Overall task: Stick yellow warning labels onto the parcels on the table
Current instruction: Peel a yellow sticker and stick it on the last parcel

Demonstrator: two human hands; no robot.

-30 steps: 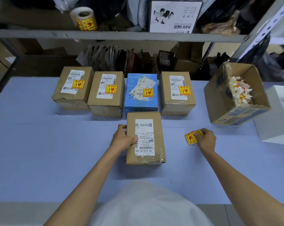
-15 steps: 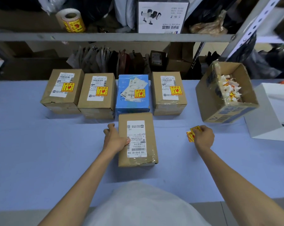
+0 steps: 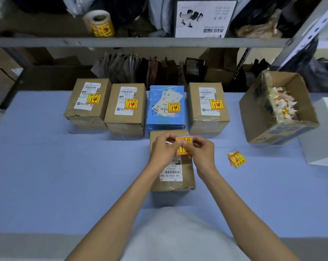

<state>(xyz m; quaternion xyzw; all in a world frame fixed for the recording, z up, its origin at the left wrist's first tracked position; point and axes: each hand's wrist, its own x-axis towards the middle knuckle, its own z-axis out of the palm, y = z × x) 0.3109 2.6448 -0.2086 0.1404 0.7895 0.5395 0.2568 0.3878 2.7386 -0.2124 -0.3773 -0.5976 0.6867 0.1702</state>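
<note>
A brown parcel (image 3: 173,178) with a white shipping slip lies in front of me on the blue table (image 3: 46,176). Above its far half, my left hand (image 3: 162,152) and my right hand (image 3: 201,153) both pinch one yellow warning label (image 3: 184,146), which is still on white backing. A few spare yellow labels (image 3: 237,159) lie on the table to the right. Behind stand three brown parcels (image 3: 87,104) (image 3: 126,110) (image 3: 208,108) and one blue parcel (image 3: 166,108), each bearing a yellow label.
An open cardboard box (image 3: 278,125) holding scrap label backing leans at the right against a white box (image 3: 321,136). A roll of yellow labels (image 3: 100,23) sits on the metal shelf (image 3: 136,42) above the table's far edge.
My right hand lifted a label from the pile at the right and brought it over the near parcel. My left hand left the parcel's side and joined it on the label.
</note>
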